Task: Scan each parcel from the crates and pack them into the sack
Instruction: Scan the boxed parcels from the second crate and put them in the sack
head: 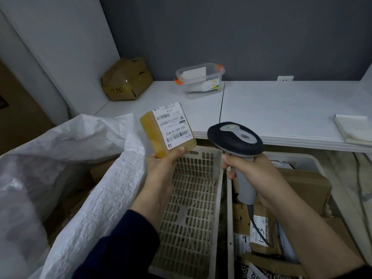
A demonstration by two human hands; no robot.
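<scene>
My left hand (pixel 162 168) grips a small tan parcel (pixel 159 135) by its lower end, its white barcode label facing up. It is held above the far end of a beige slotted crate (pixel 193 214) with no parcels in it. My right hand (pixel 251 174) holds a grey and black barcode scanner (pixel 235 139) by the handle, its head just right of the parcel. The white woven sack (pixel 100 188) stands open at the left, with brown parcels showing inside. A second crate (pixel 230 218) at the right holds several cardboard parcels (pixel 259 230).
A white tabletop (pixel 281 109) runs behind the crates. On it stand a crumpled cardboard box (pixel 126 79), a clear plastic tub with orange clips (pixel 199 80) and a white pad (pixel 354 127) at the right edge. The scanner's cable trails over the right crate.
</scene>
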